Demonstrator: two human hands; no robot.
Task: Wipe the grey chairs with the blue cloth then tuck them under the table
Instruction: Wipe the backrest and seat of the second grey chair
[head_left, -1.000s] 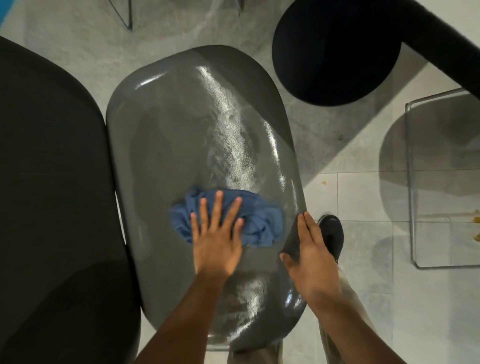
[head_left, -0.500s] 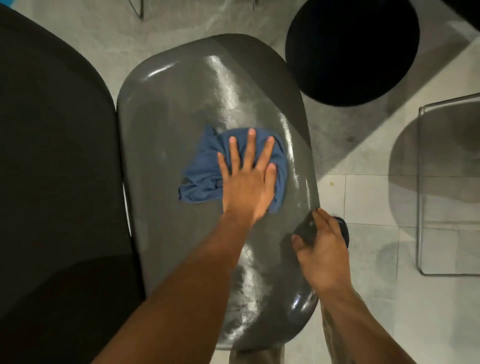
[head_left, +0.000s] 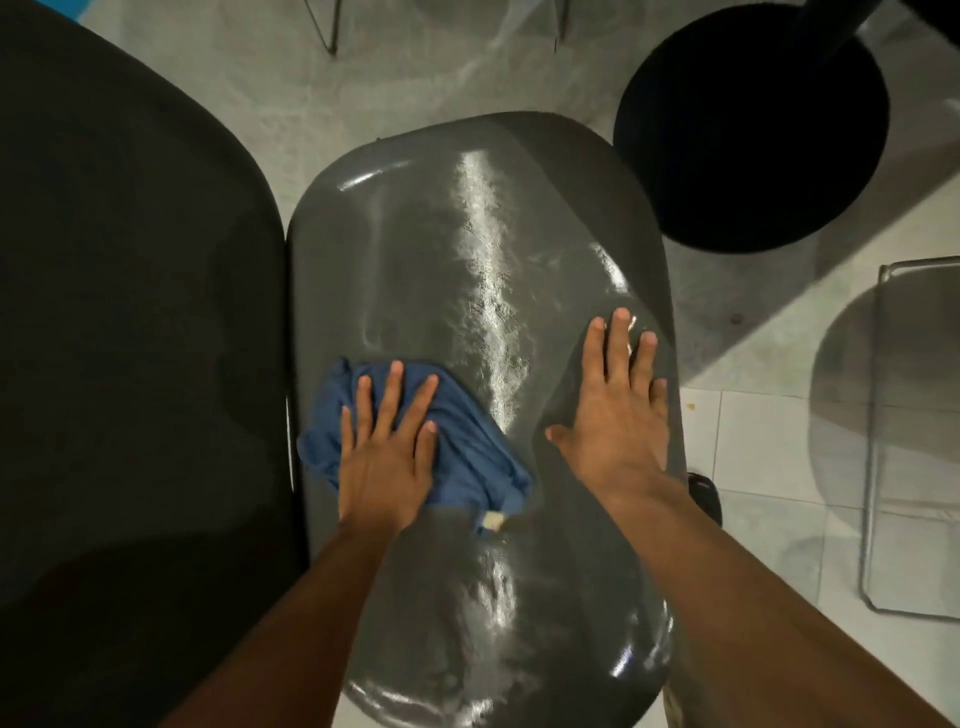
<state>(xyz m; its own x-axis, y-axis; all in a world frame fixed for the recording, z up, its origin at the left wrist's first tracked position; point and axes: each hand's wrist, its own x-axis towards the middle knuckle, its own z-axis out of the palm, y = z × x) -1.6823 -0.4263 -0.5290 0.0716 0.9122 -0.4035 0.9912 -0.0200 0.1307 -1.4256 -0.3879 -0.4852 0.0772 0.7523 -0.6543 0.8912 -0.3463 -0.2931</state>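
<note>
A glossy grey chair (head_left: 467, 270) fills the middle of the view, seen from straight above. The crumpled blue cloth (head_left: 467, 457) lies on the left part of its seat. My left hand (head_left: 387, 452) presses flat on the cloth with straight, spread fingers. My right hand (head_left: 618, 410) lies flat on the bare right side of the seat, fingers straight and pointing away from me. A second, darker chair (head_left: 130, 312) stands right against the grey chair's left edge.
A round black table base (head_left: 748, 135) stands on the floor at the upper right. A thin metal chair frame (head_left: 878, 441) sits on the pale tiles at the right edge. My dark shoe (head_left: 704, 493) shows beside the seat.
My left hand has dragged the cloth from the seat's upper middle down to its left side. My right hand has left the seat's right edge and now lies flat on the seat.
</note>
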